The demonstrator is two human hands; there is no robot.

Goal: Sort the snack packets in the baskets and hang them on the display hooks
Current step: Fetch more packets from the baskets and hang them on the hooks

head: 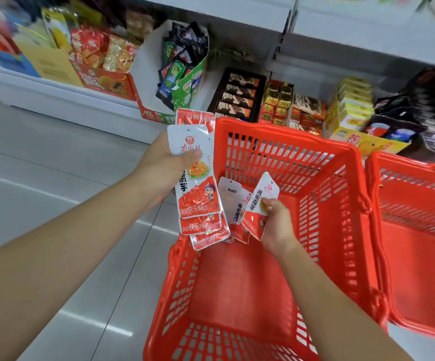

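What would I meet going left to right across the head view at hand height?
left hand → stack of snack packets it grips → single packet → right hand pinching that packet → right wall of the red basket → second red basket

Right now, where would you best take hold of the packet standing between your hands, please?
Pinch the packet by its white top end, from above: it stands nearly upright in the red basket, top free, lower end crowded by others.
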